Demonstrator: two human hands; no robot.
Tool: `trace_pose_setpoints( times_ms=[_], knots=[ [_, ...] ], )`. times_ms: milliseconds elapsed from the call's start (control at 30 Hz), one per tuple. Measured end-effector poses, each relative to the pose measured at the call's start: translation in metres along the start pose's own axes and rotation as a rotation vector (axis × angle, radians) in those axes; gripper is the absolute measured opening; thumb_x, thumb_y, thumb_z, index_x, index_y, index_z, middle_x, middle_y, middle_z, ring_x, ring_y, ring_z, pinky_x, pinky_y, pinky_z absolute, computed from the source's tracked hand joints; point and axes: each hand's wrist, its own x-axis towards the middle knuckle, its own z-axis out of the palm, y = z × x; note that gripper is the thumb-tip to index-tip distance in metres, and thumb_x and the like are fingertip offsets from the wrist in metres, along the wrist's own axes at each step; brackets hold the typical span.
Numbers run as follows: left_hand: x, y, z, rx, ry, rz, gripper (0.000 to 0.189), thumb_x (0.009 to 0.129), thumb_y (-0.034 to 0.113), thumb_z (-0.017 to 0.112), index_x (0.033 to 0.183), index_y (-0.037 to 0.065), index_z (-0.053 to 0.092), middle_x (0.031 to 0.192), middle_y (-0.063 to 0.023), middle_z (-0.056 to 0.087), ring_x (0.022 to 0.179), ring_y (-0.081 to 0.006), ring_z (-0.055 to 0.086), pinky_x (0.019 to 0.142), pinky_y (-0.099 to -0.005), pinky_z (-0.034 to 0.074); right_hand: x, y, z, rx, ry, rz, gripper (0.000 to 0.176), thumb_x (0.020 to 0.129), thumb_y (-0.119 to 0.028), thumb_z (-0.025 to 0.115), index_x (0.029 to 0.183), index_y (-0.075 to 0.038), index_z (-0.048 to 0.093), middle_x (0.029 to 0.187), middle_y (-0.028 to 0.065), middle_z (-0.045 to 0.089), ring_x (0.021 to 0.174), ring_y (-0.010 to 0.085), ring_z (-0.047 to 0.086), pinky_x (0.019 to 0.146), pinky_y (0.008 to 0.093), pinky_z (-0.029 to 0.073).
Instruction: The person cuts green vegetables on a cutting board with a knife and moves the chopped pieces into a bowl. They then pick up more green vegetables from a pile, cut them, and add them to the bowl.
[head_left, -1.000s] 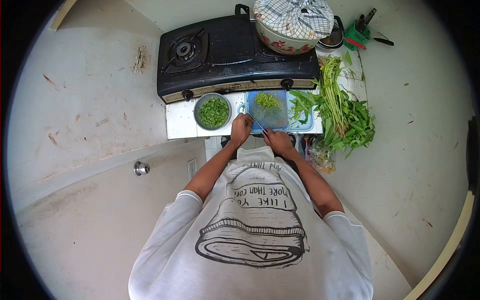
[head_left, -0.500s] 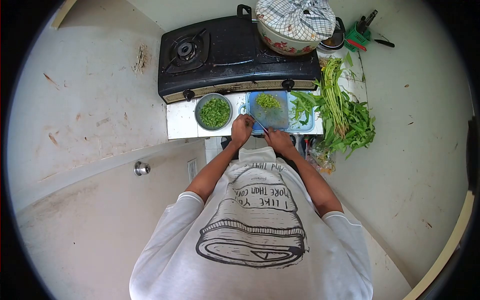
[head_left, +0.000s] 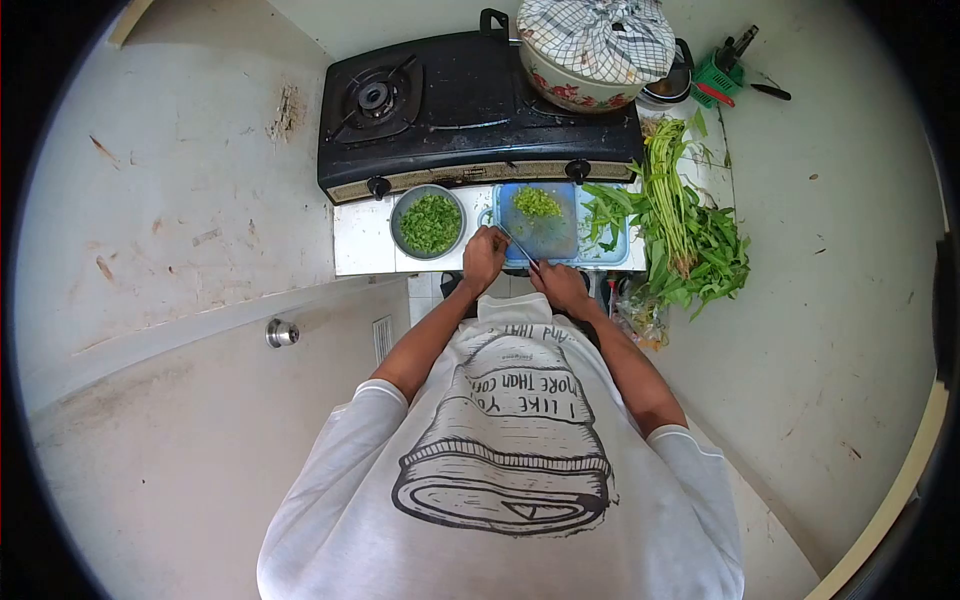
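My right hand [head_left: 560, 286] is closed around the handle of a knife [head_left: 519, 246], whose blade slants up and left over the near edge of the blue cutting board [head_left: 548, 238]. At the board's near left corner, my left hand [head_left: 485, 257] is closed beside the knife tip; what its fingers hold, if anything, is hidden. Chopped green stems [head_left: 537, 202] lie in a small heap on the far part of the board. Left of the board stands a grey bowl [head_left: 397, 240] holding finely chopped greens [head_left: 430, 223]. Loose green leaves [head_left: 605, 212] rest on the light blue tray [head_left: 612, 257] at the right.
A black gas stove [head_left: 460, 95] runs along the back, bearing a flowered pot [head_left: 572, 92] topped with a checked cloth [head_left: 600, 35]. Long-stemmed leafy greens [head_left: 672, 205] spread over the counter's right end. A green basket [head_left: 718, 78] with utensils stands at the back right.
The view has shifted very slightly. Both hands and the knife keep nearly the same place, and the chopped stems look unchanged.
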Motion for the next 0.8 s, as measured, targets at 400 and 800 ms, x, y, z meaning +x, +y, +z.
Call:
trace_pose_setpoints(
  times_ms=[400,800],
  knots=[
    [-0.001,0.002,-0.006,0.028,-0.045,0.090,0.006,0.086,0.003,0.070,0.092,0.002,0.071,0.090,-0.0174,0.066,0.087,-0.0387,0.068,0.078,-0.0470,0.055,0.013,-0.012,-0.011,-0.033,-0.065,0.031,0.038,0.103,-0.035,0.054,0.108,0.002,0.060,0.080,0.0252,0.073,0.076,0.0447,0.073,0.070,0.0560,0.059],
    [-0.009,-0.005,-0.010,0.060,-0.083,0.188,0.013,0.090,0.004,0.067,0.101,0.000,0.071,0.095,-0.0208,0.062,0.088,-0.0418,0.065,0.081,-0.0488,0.053,0.004,-0.002,-0.020,-0.014,-0.035,0.134,0.037,0.102,-0.034,0.054,0.104,0.002,0.063,0.080,0.0261,0.072,0.078,0.0457,0.073,0.077,0.0568,0.058]
  ],
)
